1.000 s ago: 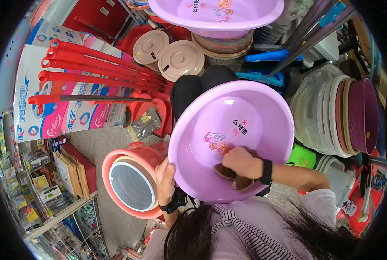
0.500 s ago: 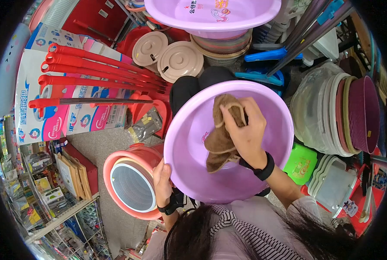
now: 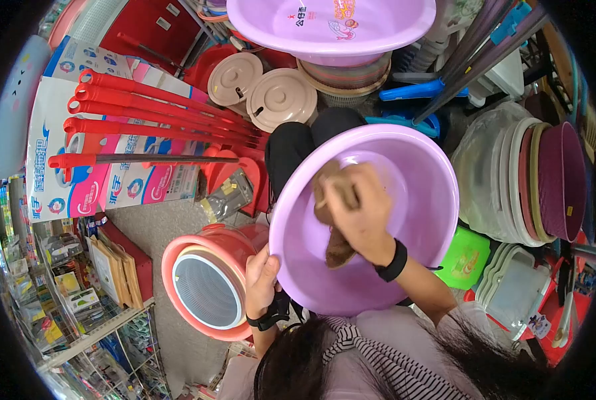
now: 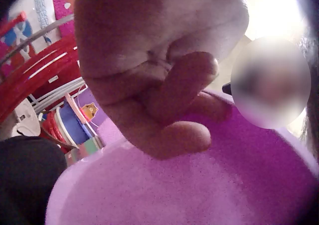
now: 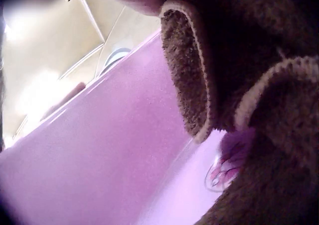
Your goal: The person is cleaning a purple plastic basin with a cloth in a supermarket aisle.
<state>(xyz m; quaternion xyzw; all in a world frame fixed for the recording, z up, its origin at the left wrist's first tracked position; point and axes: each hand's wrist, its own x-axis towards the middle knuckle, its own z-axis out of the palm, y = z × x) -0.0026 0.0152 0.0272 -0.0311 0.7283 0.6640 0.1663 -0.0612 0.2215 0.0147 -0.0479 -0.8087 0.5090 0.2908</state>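
Note:
A purple basin [image 3: 404,267] lies tilted over the person's lap. The left hand [image 3: 262,283] grips its left rim; in the left wrist view the curled fingers of that hand [image 4: 169,95] lie over the edge of the basin [image 4: 124,190]. Inside the basin, the right hand [image 3: 361,213] pinches a bunched brown cloth [image 3: 338,250], slightly blurred, against the inner wall. Up close in the right wrist view, the fuzzy cloth [image 5: 187,70] shows pale stitched edges beside the basin's purple wall [image 5: 114,130]. The fingertips of the right hand are partly hidden by the cloth.
Another purple basin [image 3: 378,40] stands ahead on a stack. Red poles [image 3: 144,110] and boxes [image 3: 51,133] are at the left, above a pink tub [image 3: 171,280]. Stacked basins [image 3: 561,180], a green board [image 3: 463,260] and blue dustpans [image 3: 411,90] stand at the right.
The right hand, which rose from the basin's lower part with the cloth, has since shifted slightly left and down. The left hand has kept its grip on the rim.

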